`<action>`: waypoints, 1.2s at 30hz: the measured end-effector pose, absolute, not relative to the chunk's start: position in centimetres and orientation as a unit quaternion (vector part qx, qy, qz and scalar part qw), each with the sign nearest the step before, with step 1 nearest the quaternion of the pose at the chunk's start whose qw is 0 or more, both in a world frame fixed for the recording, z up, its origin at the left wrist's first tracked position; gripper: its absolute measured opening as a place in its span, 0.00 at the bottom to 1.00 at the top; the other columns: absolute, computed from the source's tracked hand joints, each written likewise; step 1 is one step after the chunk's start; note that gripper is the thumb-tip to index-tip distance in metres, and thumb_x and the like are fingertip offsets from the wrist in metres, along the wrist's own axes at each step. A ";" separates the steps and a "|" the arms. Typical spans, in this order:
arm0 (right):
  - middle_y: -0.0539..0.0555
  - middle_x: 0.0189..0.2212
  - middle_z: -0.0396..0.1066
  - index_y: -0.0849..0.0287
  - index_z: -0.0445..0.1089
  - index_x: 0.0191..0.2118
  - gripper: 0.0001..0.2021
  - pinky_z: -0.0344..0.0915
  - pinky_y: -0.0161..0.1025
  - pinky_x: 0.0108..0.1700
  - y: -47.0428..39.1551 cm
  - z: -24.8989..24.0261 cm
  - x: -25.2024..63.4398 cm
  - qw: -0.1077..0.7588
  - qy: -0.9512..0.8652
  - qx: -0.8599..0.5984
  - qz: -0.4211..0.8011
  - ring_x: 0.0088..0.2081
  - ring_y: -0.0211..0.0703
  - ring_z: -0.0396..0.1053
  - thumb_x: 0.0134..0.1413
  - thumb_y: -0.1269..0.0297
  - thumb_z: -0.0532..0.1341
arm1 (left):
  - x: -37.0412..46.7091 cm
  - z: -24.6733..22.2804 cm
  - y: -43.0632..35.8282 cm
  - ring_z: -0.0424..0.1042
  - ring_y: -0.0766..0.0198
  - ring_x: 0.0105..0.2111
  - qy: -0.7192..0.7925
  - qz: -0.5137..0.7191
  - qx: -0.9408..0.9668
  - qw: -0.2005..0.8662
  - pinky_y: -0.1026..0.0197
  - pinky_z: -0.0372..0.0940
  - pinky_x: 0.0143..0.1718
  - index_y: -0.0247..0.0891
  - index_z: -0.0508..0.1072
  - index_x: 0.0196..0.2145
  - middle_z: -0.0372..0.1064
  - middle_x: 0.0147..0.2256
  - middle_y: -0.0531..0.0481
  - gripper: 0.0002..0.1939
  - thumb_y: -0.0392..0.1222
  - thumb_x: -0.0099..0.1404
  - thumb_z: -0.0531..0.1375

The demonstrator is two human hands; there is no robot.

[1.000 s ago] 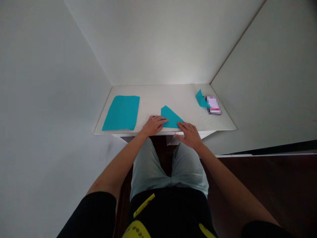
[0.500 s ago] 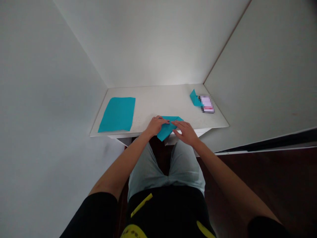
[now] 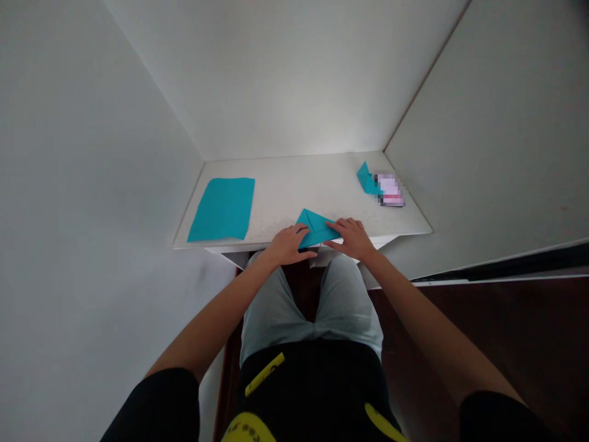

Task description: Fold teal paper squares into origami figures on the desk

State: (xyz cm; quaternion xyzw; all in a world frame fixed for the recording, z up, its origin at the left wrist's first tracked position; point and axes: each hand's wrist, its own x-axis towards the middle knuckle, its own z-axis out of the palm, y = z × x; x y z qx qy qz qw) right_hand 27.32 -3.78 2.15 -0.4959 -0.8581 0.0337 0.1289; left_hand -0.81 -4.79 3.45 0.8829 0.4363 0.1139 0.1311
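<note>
Near the table's front edge lies a folded blue sheet of paper (image 3: 317, 227), with diagonal creases and a pointed outline. My left hand (image 3: 288, 244) holds its left end, fingers on top and thumb stretched toward me along the near side. At the right end my right hand (image 3: 352, 238) grips the paper, fingertips on its upper face and thumb by the near edge. Part of each end is hidden under the fingers. A flat blue sheet (image 3: 223, 209) rests at the table's left. Another folded blue paper piece (image 3: 365, 180) sits at the back right.
Beside the folded piece lies a phone (image 3: 391, 189), its screen pixelated. The white table (image 3: 294, 178) is bounded by walls at the back, left and right. My legs (image 3: 276, 307) are below its front edge.
The paper has gone from hanging over the front edge to lying mostly on the table, its shape turned. My left hand has shifted nearer to me, its thumb now spread.
</note>
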 end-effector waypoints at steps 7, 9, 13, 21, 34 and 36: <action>0.60 0.52 0.82 0.53 0.79 0.59 0.23 0.57 0.53 0.60 -1.8 3.9 27.3 0.135 -0.865 -0.480 0.054 0.56 0.58 0.74 0.76 0.44 0.56 | -1.6 3.5 -2.4 0.77 0.50 0.61 0.463 0.111 0.860 0.185 0.49 0.68 0.67 0.44 0.79 0.60 0.79 0.59 0.45 0.19 0.50 0.77 0.59; 0.59 0.53 0.82 0.52 0.79 0.58 0.22 0.57 0.54 0.61 -1.6 4.2 27.1 0.130 -0.865 -0.480 0.067 0.56 0.58 0.75 0.74 0.44 0.57 | -1.6 3.7 -1.9 0.79 0.52 0.59 0.474 0.110 0.850 0.204 0.51 0.70 0.65 0.44 0.80 0.58 0.81 0.58 0.47 0.19 0.50 0.77 0.58; 0.59 0.55 0.82 0.52 0.79 0.58 0.20 0.58 0.54 0.60 -1.3 4.3 27.1 0.129 -0.858 -0.485 0.110 0.56 0.58 0.77 0.72 0.47 0.60 | -1.6 4.2 -1.7 0.79 0.52 0.59 0.480 0.104 0.841 0.226 0.53 0.69 0.65 0.45 0.81 0.58 0.81 0.58 0.48 0.19 0.51 0.76 0.60; 0.57 0.54 0.82 0.53 0.79 0.56 0.17 0.62 0.55 0.60 0.4 3.7 27.3 0.143 -0.833 -0.510 0.161 0.56 0.57 0.77 0.71 0.56 0.59 | -1.2 4.5 -2.2 0.78 0.50 0.60 0.500 0.110 0.833 0.210 0.52 0.69 0.65 0.41 0.78 0.60 0.79 0.59 0.45 0.19 0.47 0.76 0.61; 0.60 0.68 0.72 0.54 0.71 0.68 0.22 0.59 0.57 0.70 -4.2 1.8 22.7 0.157 -0.874 -0.459 0.029 0.67 0.57 0.68 0.76 0.60 0.55 | 0.8 2.3 -4.7 0.70 0.53 0.68 0.441 0.112 0.891 0.012 0.45 0.61 0.72 0.44 0.78 0.61 0.74 0.65 0.45 0.21 0.33 0.77 0.54; 0.60 0.72 0.67 0.55 0.65 0.74 0.27 0.57 0.57 0.74 -5.3 0.7 22.8 0.154 -0.886 -0.434 0.052 0.72 0.55 0.64 0.78 0.54 0.52 | 0.5 1.6 -5.4 0.66 0.54 0.71 0.436 0.114 0.892 0.017 0.44 0.58 0.74 0.43 0.73 0.67 0.72 0.68 0.45 0.24 0.34 0.78 0.53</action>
